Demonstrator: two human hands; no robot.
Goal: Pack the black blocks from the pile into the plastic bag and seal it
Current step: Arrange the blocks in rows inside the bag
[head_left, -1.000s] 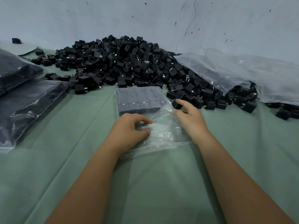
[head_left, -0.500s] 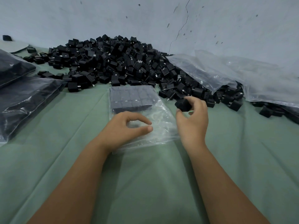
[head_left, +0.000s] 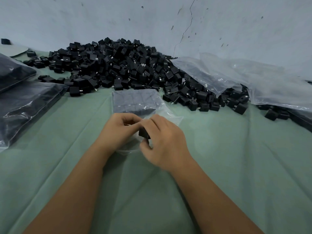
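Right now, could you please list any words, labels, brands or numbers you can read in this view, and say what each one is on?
None can be read.
Pile of black blocks: small pale marks, too small and blurred to tell whether they are print.
Plastic bag by the hands: no label visible.
Filled bags on the left: only glare.
Wall: cracks and specks, no signs.

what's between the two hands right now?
In the head view, one black block, pinched by the right hand, sits over the plastic bag mouth beside the left hand.
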